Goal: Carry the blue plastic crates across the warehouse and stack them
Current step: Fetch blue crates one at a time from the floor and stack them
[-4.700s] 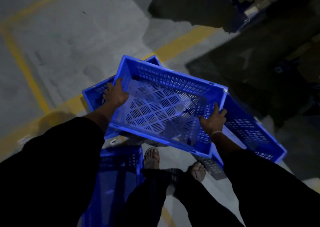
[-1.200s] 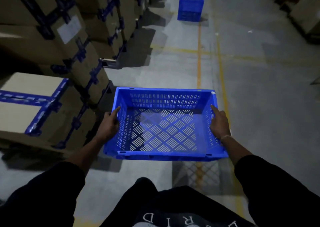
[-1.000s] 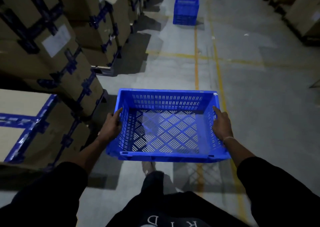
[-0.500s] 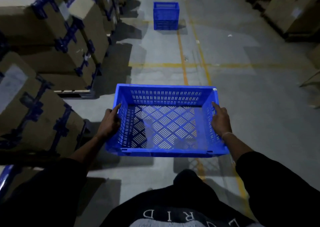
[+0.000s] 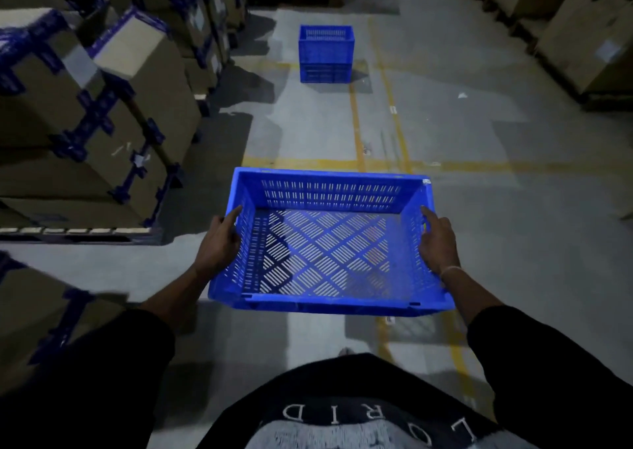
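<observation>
An empty blue slotted crate [image 5: 329, 188] hangs level in front of me at waist height. My left hand [image 5: 219, 243] grips its left side wall, thumb along the rim. My right hand [image 5: 436, 243] grips the right side wall, its fingers curled into the handle slot. Farther down the aisle, a stack of blue crates [image 5: 325, 54] stands on the concrete floor beside a yellow line.
Tall stacks of strapped cardboard boxes [image 5: 102, 112] on pallets line the left side. More cartons [image 5: 582, 27] stand at the far right. Yellow floor lines [image 5: 356, 133] run down the grey concrete aisle between them.
I have walked down the aisle with the crate held the same way. The far crate stack has come closer, and the boxes on the left have slid past.
</observation>
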A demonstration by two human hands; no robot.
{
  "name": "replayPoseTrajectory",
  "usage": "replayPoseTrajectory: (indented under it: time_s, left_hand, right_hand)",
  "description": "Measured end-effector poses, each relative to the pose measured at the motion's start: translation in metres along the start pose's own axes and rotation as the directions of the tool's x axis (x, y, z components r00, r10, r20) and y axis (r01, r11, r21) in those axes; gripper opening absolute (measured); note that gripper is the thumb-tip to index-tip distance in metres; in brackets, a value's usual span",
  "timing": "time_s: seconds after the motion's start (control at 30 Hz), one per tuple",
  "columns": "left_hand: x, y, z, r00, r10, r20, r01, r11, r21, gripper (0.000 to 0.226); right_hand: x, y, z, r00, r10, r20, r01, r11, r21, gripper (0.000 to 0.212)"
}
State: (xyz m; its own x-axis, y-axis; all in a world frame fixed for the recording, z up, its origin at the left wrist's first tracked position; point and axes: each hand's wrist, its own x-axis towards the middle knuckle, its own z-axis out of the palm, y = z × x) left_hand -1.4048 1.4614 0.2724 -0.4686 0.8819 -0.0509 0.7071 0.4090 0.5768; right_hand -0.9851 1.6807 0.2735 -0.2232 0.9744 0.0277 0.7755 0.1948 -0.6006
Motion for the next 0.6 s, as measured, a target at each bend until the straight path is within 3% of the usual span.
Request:
replayPoseTrajectory:
  time_s: [0.3,0.6]
  left_hand:
    - [0.186,0.045,0.005,0.998,0.010,-0.058,-0.012,0.999,-0.037,0.070]
    - [0.411,0.034,0.015,0.998,0.036,-0.047,-0.038,0.998,-0.048,0.070]
  right_hand:
    - [0.204,-0.016,-0.001,0.999,-0.034,0.011,0.035,0.998,-0.051,0.059]
    - [0.409,-0.046,0.054,0.998,-0.057,-0.008,0.057,0.997,-0.049,0.062]
